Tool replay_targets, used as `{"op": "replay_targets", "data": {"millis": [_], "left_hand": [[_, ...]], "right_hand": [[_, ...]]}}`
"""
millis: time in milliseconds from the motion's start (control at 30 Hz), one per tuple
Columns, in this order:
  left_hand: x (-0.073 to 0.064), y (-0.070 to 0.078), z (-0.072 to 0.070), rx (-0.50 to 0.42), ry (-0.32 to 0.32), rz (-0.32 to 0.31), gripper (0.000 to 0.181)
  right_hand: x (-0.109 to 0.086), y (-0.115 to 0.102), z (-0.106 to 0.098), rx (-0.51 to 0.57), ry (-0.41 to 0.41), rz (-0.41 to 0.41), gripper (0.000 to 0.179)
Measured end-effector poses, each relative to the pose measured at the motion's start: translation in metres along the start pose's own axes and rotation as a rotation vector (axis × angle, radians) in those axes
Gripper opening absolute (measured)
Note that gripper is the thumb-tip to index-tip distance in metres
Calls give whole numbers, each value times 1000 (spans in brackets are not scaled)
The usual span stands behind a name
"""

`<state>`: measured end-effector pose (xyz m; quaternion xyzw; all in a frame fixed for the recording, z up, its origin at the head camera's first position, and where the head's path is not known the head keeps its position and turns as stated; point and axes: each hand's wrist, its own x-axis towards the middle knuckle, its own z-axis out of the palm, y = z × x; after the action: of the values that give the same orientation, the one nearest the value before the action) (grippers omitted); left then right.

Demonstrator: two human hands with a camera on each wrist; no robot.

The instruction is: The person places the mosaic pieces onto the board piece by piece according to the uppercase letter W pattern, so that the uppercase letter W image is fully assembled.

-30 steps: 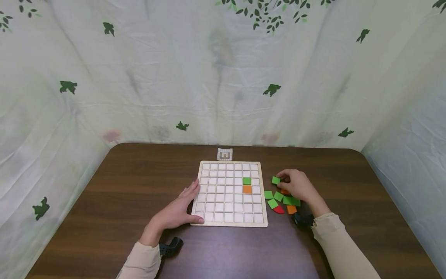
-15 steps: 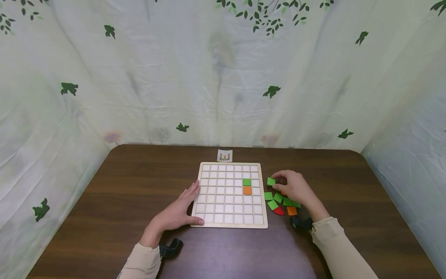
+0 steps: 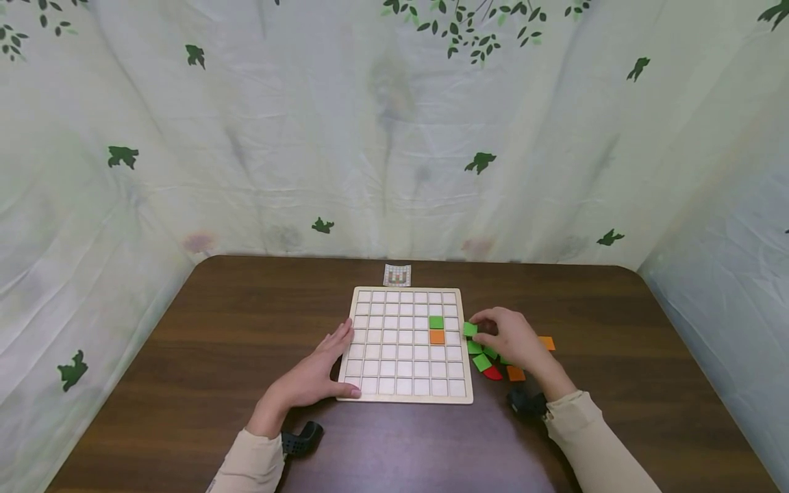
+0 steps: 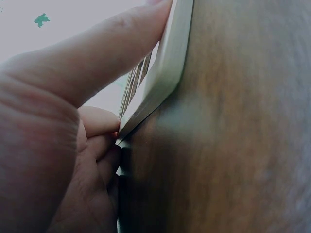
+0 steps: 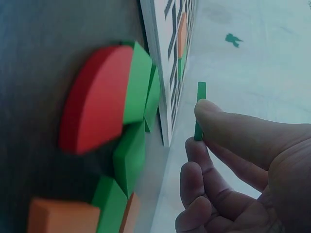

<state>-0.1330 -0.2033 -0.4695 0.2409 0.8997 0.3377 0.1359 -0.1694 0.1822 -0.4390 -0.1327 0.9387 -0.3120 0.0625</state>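
A white gridded board (image 3: 403, 387) with a pale wooden frame lies on the table. One green square tile (image 3: 436, 322) and one orange square tile (image 3: 437, 337) sit on its right part, one above the other. My left hand (image 3: 314, 373) rests along the board's left edge, fingers extended, thumb at the near left corner; the left wrist view shows that thumb (image 4: 112, 41) against the frame. Beside the board's right edge, my right hand (image 3: 514, 339) pinches a green square tile (image 3: 470, 329). In the right wrist view this tile (image 5: 201, 90) is edge-on between thumb and fingers.
Loose pieces lie right of the board: several green tiles (image 3: 482, 363), a red quarter-round piece (image 3: 492, 374), and orange tiles (image 3: 516, 374), partly hidden under my right hand. A small printed card (image 3: 397, 275) lies behind the board. A printed curtain (image 3: 394, 137) surrounds the table.
My right hand has carried the green tile leftward and slightly nearer, up to the board's right edge. This uncovers an orange tile behind the hand. My left hand stays in place.
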Motion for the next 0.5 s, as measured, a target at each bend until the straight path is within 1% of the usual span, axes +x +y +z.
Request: {"op": "replay_targets", "data": {"millis": [167,367,500], "left_hand": [[0,0,0,-2,-4,-1,111],[1,0,0,1,0,1,111],[0,0,0,3,0,3,110]], "right_hand": [[-1,-5,6,8,-24,19,27],[-3,-10,11,12,-36,-11,28],[-3,-14,14,8,-36,-16,28]]}}
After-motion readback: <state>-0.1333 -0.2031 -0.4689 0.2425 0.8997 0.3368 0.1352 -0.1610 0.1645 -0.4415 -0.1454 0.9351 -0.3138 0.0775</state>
